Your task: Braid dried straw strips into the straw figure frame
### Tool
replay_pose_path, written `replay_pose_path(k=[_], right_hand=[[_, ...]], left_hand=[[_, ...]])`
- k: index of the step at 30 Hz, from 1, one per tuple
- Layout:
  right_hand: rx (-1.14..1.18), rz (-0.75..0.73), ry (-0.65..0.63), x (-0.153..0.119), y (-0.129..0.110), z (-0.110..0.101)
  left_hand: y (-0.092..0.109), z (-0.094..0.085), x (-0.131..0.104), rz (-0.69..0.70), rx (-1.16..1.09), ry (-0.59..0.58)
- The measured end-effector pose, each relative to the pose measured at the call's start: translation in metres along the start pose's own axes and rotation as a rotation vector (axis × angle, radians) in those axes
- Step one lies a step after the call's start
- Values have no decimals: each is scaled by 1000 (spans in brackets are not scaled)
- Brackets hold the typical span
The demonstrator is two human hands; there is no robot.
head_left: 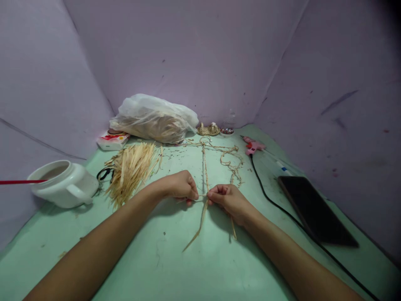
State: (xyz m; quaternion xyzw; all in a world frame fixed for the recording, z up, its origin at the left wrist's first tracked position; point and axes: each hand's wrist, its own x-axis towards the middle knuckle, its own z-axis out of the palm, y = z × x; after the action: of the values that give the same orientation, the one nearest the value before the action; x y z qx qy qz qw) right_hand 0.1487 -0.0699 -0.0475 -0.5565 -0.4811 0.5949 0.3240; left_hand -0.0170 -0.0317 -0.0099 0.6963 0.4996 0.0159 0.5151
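Note:
A thin twisted cord of straw-coloured fibre point(205, 165) runs down the middle of the table, with one loose strand end trailing below my hands. My left hand point(183, 186) is closed, pinching a strand pulled out to the left of the cord. With thumb and fingertips, my right hand point(228, 200) pinches the lower end of the cord where the strands meet. Behind the right hand more knotted cord lies in loose curls point(233, 161). A bundle of dry fibre strips point(133, 169) rests to the left of my left hand.
A white pot point(64, 184) with a red stick stands at left, near black-handled scissors point(105, 173). At the back are a plastic bag point(155, 119), a small box point(112, 141) and a woven piece point(208, 129). A pink glue gun point(253, 146), its black cable and a dark tablet point(315, 209) lie right.

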Motion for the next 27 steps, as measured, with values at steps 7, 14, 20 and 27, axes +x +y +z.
replay_pose_path(k=[7,14,20,27], right_hand=[[-17,70,10,-1,1,1],[14,75,-27,0,1,0],[19,85,-23,-1,-1,1],[1,87,-38,1,1,0]], left_hand=[[-16,-67,-24,-83,165,489],[-48,-106,-42,-95,347,947],[-52,-98,-28,-161,421,827],[-52,-75,-8,-439,574,700]])
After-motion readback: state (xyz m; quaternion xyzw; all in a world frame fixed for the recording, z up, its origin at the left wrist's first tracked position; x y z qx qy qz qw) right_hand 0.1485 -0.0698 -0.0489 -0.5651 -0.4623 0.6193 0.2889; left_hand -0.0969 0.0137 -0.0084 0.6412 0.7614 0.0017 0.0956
